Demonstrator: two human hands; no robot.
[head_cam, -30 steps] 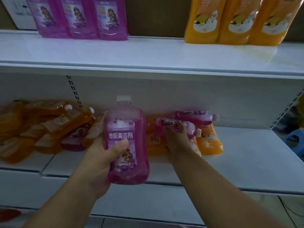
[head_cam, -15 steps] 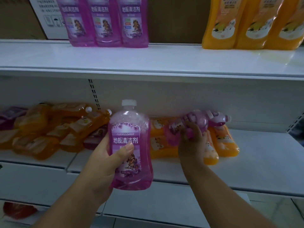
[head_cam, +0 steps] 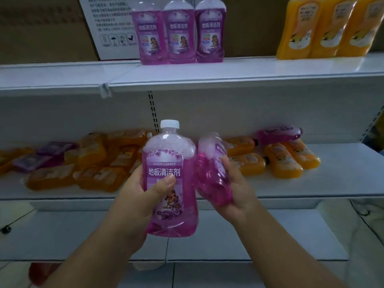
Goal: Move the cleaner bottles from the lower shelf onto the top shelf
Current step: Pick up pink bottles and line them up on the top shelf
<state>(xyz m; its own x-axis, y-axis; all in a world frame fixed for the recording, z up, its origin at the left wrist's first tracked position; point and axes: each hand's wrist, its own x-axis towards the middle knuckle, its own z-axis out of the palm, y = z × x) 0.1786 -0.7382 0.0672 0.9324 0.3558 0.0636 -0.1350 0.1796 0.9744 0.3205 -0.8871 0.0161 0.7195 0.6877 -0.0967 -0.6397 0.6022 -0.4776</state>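
Note:
My left hand (head_cam: pixel 143 196) grips a purple floor cleaner bottle (head_cam: pixel 169 154) with a white cap, held upright in front of the lower shelf (head_cam: pixel 342 179). Right beside it, my right hand (head_cam: pixel 236 192) holds a second purple bottle (head_cam: pixel 209 169), tilted and turned edge-on, off the shelf. On the lower shelf lie several orange bottles (head_cam: pixel 291 156) and a few purple ones (head_cam: pixel 278 135), all on their sides. Three purple bottles (head_cam: pixel 179 32) stand in a row on the top shelf (head_cam: pixel 249 71), with orange bottles (head_cam: pixel 328 28) standing at its right.
A cardboard box with a white printed label (head_cam: pixel 108 23) stands behind the purple row at the top left. A lower white shelf (head_cam: pixel 270 235) runs beneath my forearms. The top shelf shows bare white surface between the purple and orange rows.
My right hand has lifted the second purple bottle off the pile on the lower shelf and brought it toward me, beside the bottle in my left hand. The view has tilted upward.

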